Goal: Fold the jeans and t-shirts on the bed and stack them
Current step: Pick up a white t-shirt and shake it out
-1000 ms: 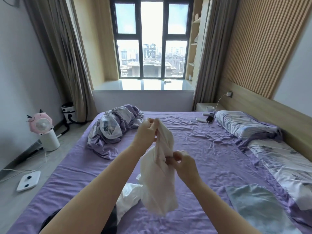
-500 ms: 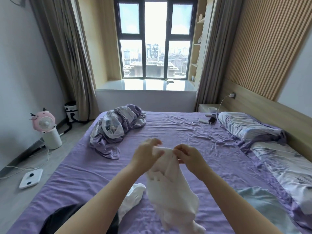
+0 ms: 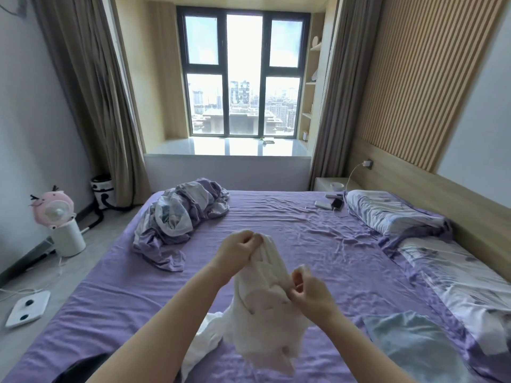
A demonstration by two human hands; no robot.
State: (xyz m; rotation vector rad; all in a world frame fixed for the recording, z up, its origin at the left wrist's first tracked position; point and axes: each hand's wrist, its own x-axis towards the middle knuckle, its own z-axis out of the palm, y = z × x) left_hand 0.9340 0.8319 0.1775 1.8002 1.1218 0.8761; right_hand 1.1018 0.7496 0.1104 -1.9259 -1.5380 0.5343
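Both hands are mid-frame and busy with the white tee (image 3: 265, 305). Left hand (image 3: 237, 251) pinches a bunched bit of fabric up top, right hand (image 3: 311, 291) pinches another bit lower and to the right, so the tee hangs crumpled between them, off the bed (image 3: 304, 239). My guess is they're hunting for the shoulders or a hem to shake it out flat, because right now it's just a wad and you can't fold that. Another white piece (image 3: 204, 338) lies on the sheet just below-left of it, something dark (image 3: 83, 369) sits at the bottom left edge, and a light blue garment (image 3: 414, 346) is at the lower right. No stack yet that I can see. Bed has a wrinkly purple sheet, a balled-up duvet (image 3: 179, 211) at upper left, pillows (image 3: 392, 211) along the right. Window (image 3: 243, 76) straight ahead, and a pink fan (image 3: 54, 208) stands on the floor at left.
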